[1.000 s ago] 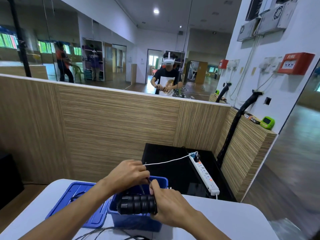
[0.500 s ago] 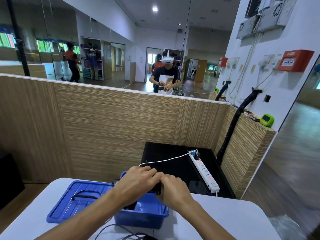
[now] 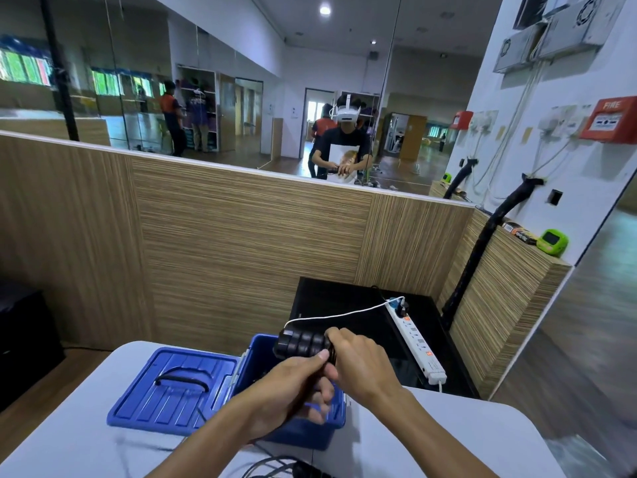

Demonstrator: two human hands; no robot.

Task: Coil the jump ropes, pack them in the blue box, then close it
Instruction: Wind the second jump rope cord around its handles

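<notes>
Blue box (image 3: pixel 331 436) w/ blue lid (image 3: pixel 172 395); black ridged handles (image 3: pixel 300 343).

**Both hands, raised and meeting at centre**

Left forearm: bare, reaching in from the lower left and rising toward the middle of the view. Left hand (image 3: pixel 293 391): fingers curling inward in a closed grip, thumb lying along the top with its tip pointing right, touching the right hand.

Right forearm: bare, entering from the lower right and angling up to the left. Right hand (image 3: pixel 358 363): back of the hand facing the camera, fingers bending over and closing in a grip, knuckles sitting just above the left thumb.
</notes>
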